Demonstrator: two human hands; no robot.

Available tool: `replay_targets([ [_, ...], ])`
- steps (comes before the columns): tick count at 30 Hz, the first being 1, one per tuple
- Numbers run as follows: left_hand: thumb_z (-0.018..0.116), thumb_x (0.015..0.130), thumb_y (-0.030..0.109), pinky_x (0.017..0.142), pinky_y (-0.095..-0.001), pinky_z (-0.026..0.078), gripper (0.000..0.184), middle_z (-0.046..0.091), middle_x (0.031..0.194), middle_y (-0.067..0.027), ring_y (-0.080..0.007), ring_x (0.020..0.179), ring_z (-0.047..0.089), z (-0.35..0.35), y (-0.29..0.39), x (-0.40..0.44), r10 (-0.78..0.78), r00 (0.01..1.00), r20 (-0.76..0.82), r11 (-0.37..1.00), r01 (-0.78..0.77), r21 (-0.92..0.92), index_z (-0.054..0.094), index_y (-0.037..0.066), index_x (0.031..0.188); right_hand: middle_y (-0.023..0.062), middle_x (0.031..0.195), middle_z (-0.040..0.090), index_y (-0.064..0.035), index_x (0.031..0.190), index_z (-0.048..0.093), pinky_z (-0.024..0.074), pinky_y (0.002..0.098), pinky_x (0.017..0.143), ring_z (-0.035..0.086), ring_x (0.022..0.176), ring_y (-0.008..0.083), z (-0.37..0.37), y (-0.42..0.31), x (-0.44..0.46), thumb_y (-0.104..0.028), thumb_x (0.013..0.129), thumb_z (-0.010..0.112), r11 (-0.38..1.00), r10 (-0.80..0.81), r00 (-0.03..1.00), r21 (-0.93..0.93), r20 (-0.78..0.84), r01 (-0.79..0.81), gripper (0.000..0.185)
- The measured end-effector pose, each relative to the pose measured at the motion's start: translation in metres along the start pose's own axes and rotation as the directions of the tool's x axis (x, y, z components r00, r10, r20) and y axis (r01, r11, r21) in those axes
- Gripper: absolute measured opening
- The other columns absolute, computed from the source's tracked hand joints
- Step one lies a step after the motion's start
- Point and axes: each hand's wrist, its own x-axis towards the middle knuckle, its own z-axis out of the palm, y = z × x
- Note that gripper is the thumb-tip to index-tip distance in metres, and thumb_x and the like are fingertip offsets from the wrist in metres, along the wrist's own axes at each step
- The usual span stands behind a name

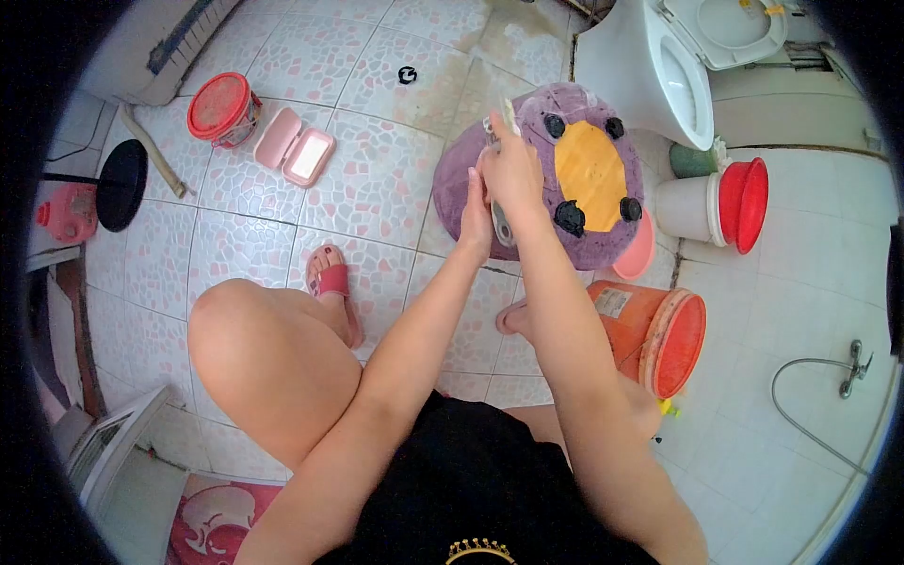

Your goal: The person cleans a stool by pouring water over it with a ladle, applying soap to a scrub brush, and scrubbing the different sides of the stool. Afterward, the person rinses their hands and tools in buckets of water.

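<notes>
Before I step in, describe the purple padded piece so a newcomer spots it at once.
Find the white toilet at the upper right. Beside it on the tiled floor is a bulky, rounded purple padded piece. Unlike the orange bucket nearby, it has a yellowish panel with four black knobs around it.

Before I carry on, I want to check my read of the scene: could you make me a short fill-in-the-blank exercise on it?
1. The left hand and right hand meet in front of a padded piece coloured ____.
2. Around its wood-coloured panel sit ____ black knobs.
3. The pink case on the floor stands ____.
4. The bucket beside that case has a lid coloured ____.

Missing words: purple; four; open; red.
</notes>
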Motion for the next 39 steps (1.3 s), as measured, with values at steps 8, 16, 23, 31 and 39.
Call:
replay_targets([
  [8,0.019,0.105,0.056,0.12,-0.0349,0.017,0.07,0.023,0.161,-0.0103,-0.0229,0.148,0.022,-0.001,-0.004,0.005,0.096,0.994,0.049,0.995,-0.094,-0.04,0.02,0.008,0.156,0.0253,0.098,0.068,-0.0241,0.142,0.052,0.051,0.0494,0.081,0.066,0.087,0.0443,-0.014,-0.008,-0.036,-0.013,0.088,0.058,0.997,0.063,0.997,0.046,-0.038,-0.061,0.055],
  [16,0.016,0.104,0.058,0.122,-0.0364,0.005,0.074,0.015,0.164,-0.0111,-0.0226,0.152,0.011,0.001,0.004,0.003,0.129,0.991,0.046,0.974,-0.135,0.181,0.015,0.008,0.158,0.0219,0.083,0.068,-0.0297,0.143,0.05,0.0507,0.0423,0.065,0.067,0.07,0.0377,-0.011,0.053,-0.16,-0.008,0.092,0.056,0.997,-0.043,0.997,0.066,-0.056,0.047,0.056],
  [23,0.02,0.104,0.058,0.121,-0.0383,0.012,0.072,0.022,0.162,-0.0099,-0.0248,0.15,0.018,0.009,0.009,-0.002,0.13,0.992,-0.008,0.957,-0.123,0.263,0.023,0.009,0.156,0.0223,0.077,0.065,-0.0306,0.146,0.046,0.0494,0.0439,0.06,0.066,0.065,0.0362,-0.011,0.077,-0.187,-0.007,0.091,0.057,0.999,-0.053,0.998,0.005,-0.013,0.053,0.061],
  [31,0.025,0.105,0.053,0.116,-0.0359,0.025,0.071,0.032,0.157,-0.0145,-0.0256,0.141,0.035,0.001,-0.01,0.009,0.045,0.996,-0.073,0.995,-0.038,0.091,0.025,0.002,0.154,0.0261,0.09,0.067,-0.0231,0.141,0.053,0.0516,0.0487,0.072,0.067,0.079,0.042,-0.008,0.019,-0.069,-0.01,0.089,0.057,0.993,-0.079,0.993,0.083,-0.09,0.087,0.054],
  [39,0.025,0.106,0.051,0.118,-0.0348,0.022,0.071,0.031,0.158,-0.0133,-0.0234,0.145,0.029,0.0,-0.004,0.008,0.164,0.985,0.049,0.968,-0.17,0.186,0.021,0.001,0.155,0.0262,0.1,0.069,-0.022,0.138,0.056,0.0528,0.0523,0.083,0.067,0.091,0.0452,-0.005,-0.001,0.036,-0.011,0.087,0.052,0.993,0.079,0.996,0.095,-0.052,-0.074,0.053],
])
